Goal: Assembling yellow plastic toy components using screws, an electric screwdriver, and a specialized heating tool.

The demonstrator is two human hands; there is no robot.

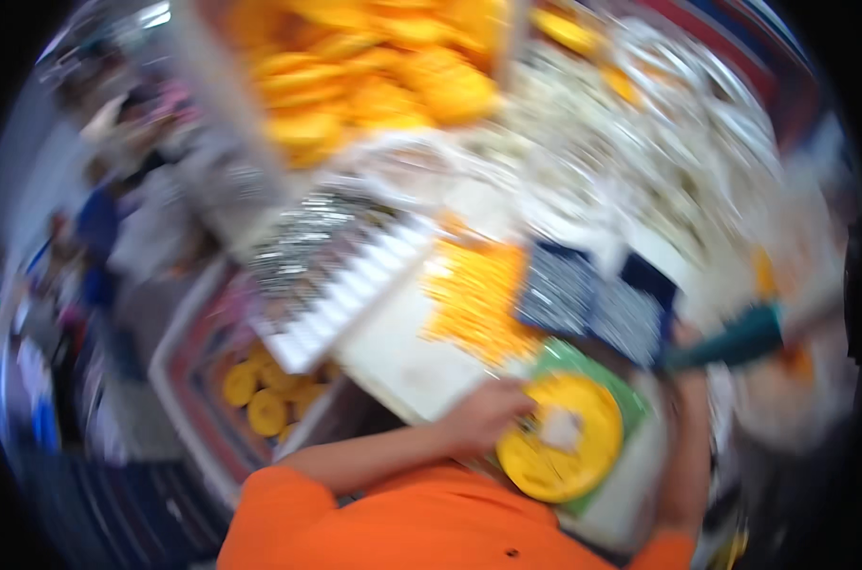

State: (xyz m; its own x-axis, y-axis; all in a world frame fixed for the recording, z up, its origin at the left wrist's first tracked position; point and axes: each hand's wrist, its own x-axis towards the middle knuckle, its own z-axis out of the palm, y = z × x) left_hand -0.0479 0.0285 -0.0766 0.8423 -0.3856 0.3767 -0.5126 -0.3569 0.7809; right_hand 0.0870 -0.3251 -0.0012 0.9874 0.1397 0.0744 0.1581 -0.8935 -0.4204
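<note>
A round yellow plastic disc (597, 446) with a small pale piece (561, 430) at its middle lies on a green plate (630, 404) close to my body. My left hand (492, 416) is at the disc's left edge, fingers closed together over its rim; what they pinch is too blurred to name. My right hand (687, 350) is raised beyond the disc, by the right blue bin. It seems closed round the end of a teal tool (735, 340), which stretches off to the right; its kind is smeared by motion.
Yellow small parts (478, 294) lie on the white table (393, 366). Two blue bins (556, 290) hold metal pieces. A white rack (355, 294), a box of yellow discs (383, 85), plastic bags (640, 123) and a crate (189, 332) surround it. People (98, 228) are at left.
</note>
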